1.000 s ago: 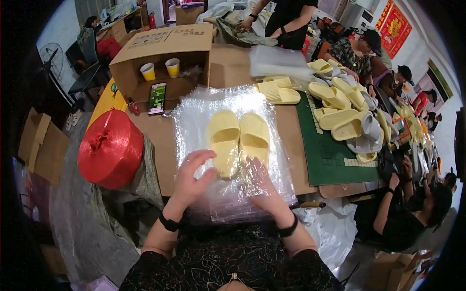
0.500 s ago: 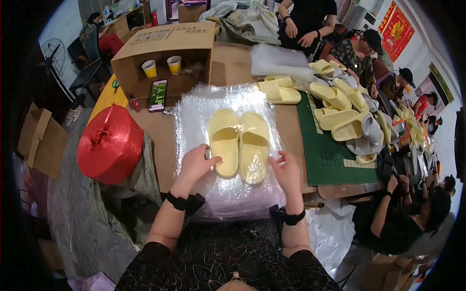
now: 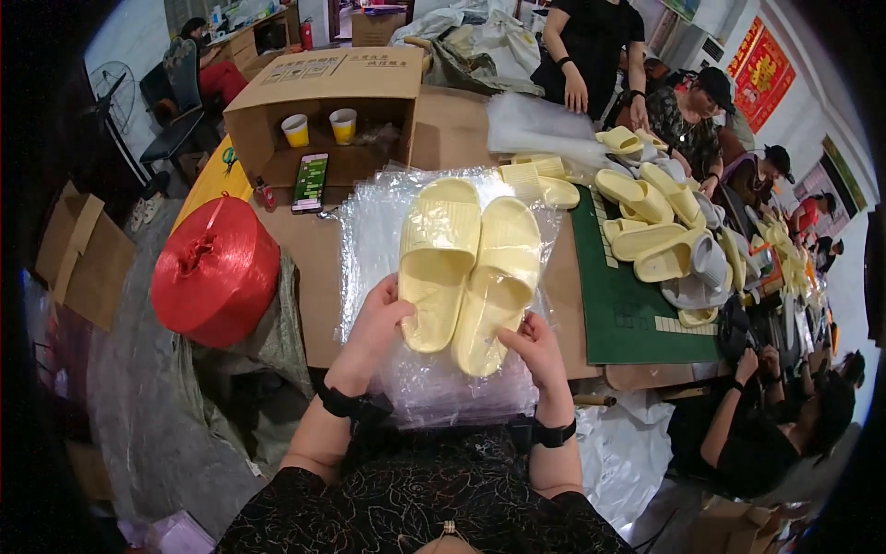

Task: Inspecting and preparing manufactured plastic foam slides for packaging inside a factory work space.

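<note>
Two pale yellow foam slippers [image 3: 471, 268] lie side by side, soles toward me, over a stack of clear plastic bags [image 3: 369, 231] on the brown table. My left hand [image 3: 374, 323] grips the near end of the left slipper. My right hand [image 3: 535, 351] holds the near end of the right slipper. Both slippers are raised and tilted toward me. Black bands sit on both wrists.
A big red spool of twine [image 3: 214, 270] stands at the left. Behind are an open cardboard box [image 3: 323, 83] with two cups and a phone [image 3: 310, 181]. Several yellow slippers [image 3: 646, 212] lie on a green mat [image 3: 628, 314]. Other people work at the right and far side.
My hands moved from pressing on the plastic to the slippers' near ends and took hold. The pair has come up off the bags, closer to me.
</note>
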